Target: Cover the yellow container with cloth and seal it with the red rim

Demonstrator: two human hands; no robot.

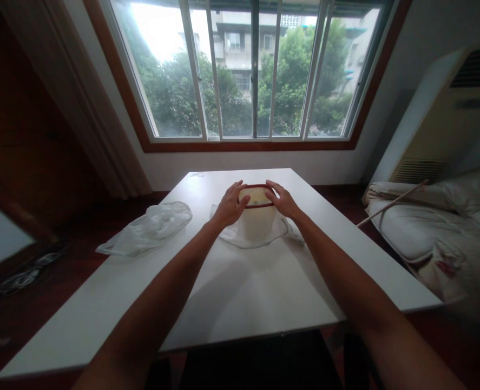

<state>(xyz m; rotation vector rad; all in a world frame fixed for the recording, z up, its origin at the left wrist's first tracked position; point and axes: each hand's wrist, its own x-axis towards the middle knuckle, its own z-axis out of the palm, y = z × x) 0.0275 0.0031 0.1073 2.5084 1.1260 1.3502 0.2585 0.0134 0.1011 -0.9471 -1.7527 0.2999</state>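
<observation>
At twelve o'clock on the white table (256, 292), a cream bin (256, 223) with a reddish-brown rim stands upright. Left hand (230, 206) at the rim's nine o'clock, right hand (283, 200) at three, fingers spread; firm grip cannot be determined. Crumpled clear plastic bag (158, 225) lies at the bin's nine o'clock.

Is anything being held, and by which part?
A bin, it seems, by its reddish rim: left hand on one side, right hand opposite.
</observation>
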